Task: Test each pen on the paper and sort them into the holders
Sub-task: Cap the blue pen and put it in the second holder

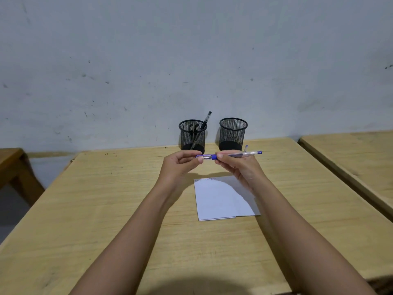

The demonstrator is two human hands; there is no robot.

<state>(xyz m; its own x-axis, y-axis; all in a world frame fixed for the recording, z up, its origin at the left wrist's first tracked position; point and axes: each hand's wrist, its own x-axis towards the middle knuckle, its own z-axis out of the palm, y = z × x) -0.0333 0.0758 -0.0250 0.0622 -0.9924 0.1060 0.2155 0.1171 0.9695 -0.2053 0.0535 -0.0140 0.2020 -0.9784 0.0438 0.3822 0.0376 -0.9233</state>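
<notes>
Blue pen [236, 155] in both hands' grip.

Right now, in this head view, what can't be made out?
- Pen count in the left black mesh holder: mesh and overlap obscure it.
- Bottom of the right black mesh holder: hidden by its wall.
- Marks along the white paper top edge: too small.
- Blue clear-barrelled pen tip end: covered by left hand and right hand fingers.
</notes>
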